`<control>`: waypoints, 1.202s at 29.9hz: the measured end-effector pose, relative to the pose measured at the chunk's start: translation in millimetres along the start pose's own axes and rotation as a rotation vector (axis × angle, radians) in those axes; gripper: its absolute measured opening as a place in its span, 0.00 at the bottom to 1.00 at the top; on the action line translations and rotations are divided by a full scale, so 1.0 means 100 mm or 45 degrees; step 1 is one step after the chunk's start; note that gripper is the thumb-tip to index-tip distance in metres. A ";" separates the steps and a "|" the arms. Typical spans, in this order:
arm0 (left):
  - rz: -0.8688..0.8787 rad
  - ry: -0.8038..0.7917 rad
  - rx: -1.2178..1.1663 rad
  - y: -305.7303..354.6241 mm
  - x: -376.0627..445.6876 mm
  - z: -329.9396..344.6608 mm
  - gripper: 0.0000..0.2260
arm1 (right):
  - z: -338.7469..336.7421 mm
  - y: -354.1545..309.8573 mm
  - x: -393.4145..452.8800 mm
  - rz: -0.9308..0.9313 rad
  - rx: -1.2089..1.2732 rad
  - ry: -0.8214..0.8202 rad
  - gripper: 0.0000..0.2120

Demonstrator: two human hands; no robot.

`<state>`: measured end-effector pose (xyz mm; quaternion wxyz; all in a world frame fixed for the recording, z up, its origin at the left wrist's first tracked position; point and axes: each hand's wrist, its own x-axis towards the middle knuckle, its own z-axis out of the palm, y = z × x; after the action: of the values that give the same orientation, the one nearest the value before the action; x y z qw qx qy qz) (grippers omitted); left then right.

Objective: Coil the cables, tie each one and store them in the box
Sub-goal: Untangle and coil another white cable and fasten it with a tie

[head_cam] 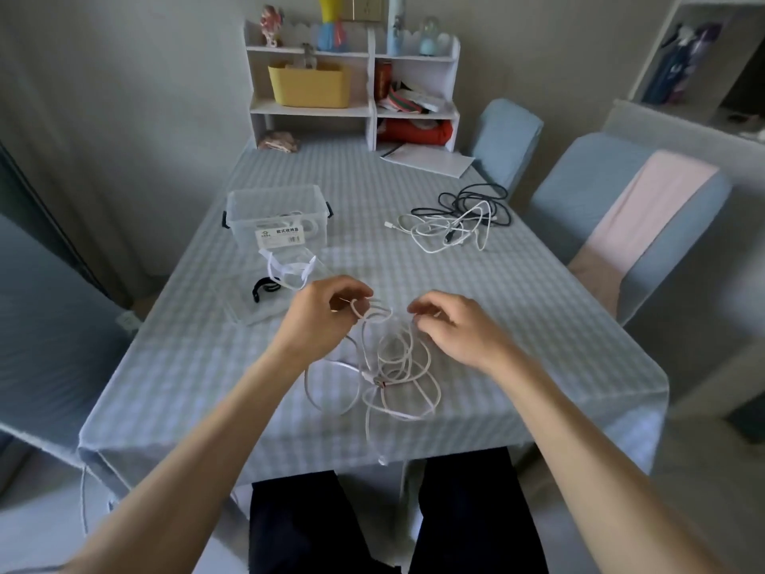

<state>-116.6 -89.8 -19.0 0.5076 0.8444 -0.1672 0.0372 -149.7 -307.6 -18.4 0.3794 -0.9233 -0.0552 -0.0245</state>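
Head cam: left hand point(327, 310) pinches white cable point(385, 366) loops near the table's point(538, 325) front edge. Right hand point(451, 329) pinches it too.

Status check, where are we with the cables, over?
Left hand and right hand both pinch the white cable, still loose. Tangled cables wait beyond. Box open. Nothing in the way.

Lit softly and evenly by dim, cool daylight, with no glare. Cast only faint shadows under the hands point(331, 304) on the checked tablecloth point(538, 325). Bent strongly by wide-angle distortion toward the edges, stretching the forearms. Rendered slightly soft throughout, blurrier at the far shelf point(352, 76).
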 end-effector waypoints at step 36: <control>-0.012 0.207 -0.865 0.50 -0.21 -0.14 0.09 | -0.23 -0.31 -0.14 -0.159 0.380 -0.491 0.15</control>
<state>-151.2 -93.7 25.4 0.7715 0.6222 -0.1252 0.0443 -167.7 -302.7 18.3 0.4916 -0.8395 -0.1866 0.1370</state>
